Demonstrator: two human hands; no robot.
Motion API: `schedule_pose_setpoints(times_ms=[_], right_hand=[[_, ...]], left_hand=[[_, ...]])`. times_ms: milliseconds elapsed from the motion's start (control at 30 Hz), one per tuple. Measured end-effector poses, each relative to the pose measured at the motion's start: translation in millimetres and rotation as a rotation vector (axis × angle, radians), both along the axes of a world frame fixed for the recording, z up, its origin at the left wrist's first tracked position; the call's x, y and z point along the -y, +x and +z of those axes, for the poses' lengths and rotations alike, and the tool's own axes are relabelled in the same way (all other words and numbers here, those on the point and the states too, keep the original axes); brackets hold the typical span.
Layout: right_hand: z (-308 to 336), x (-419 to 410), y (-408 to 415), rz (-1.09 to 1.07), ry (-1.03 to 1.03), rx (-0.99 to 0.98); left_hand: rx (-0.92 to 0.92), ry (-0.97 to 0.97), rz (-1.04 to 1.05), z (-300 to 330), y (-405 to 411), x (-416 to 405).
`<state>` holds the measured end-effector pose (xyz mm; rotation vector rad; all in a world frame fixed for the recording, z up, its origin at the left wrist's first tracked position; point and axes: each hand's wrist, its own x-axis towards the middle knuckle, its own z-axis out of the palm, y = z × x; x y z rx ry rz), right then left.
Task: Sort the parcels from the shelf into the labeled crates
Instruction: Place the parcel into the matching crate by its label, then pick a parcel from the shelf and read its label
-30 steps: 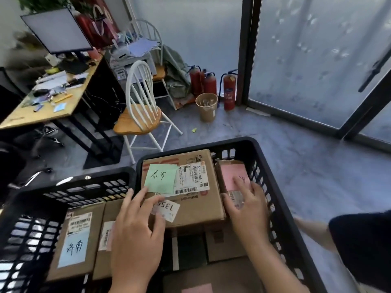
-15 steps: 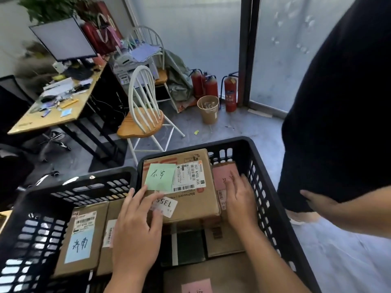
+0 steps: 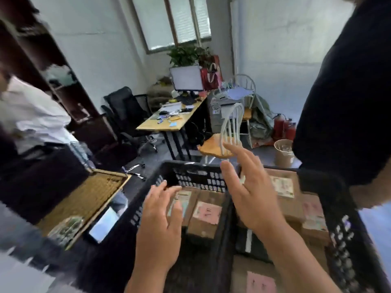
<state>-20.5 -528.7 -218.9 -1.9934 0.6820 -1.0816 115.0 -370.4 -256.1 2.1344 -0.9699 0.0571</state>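
Black crates (image 3: 169, 176) hold boxes (image 3: 206, 214); our left hand (image 3: 160, 227) and right hand (image 3: 247, 199) hover empty, fingers spread, so we likely fetch another parcel next.

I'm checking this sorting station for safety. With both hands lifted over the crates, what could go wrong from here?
1. The person in dark clothing stands tight against the right crate; the right hand may bump them.
2. The picture is blurred, so the head is turning fast: the left hand might reach wrongly.
3. The phone beside the left crate could get knocked.
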Motion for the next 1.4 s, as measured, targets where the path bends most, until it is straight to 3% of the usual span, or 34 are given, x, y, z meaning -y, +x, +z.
schedule_pose_setpoints(times_ms=[233, 467, 633, 900, 1067, 1167, 1400], right_hand=[[43.4, -230.5, 61.2, 0.491, -0.278, -0.108], [58.8, -474.2, 61.8, 0.910, -0.370, -0.129], [72.1, -595.4, 53.0, 1.120, -0.427, -0.100], [72.7, -716.1, 77.6, 1.312, -0.338, -0.094], [76.2, -778.5, 130.0, 1.340, -0.165, -0.083], [83.0, -805.1, 157.6, 1.368, -0.020, -0.072], [89.9, -834.7, 175.3, 1.384, 0.144, -0.063]], left_hand=[[0.248, -0.151, 0.397, 76.5, -3.4, -261.8], [0.264, -0.070, 0.865, 90.4, -87.7, -537.3], [0.274, -0.139, 1.110, 97.6, -145.9, -661.1], [0.213, -0.255, 1.314, 104.8, -156.8, -755.4], [0.329, -0.353, 1.527, 116.7, -115.6, -775.5], [0.346, -0.305, 1.619, 119.3, -101.6, -775.7], [0.339, -0.247, 1.595, 117.6, -84.2, -763.8]])
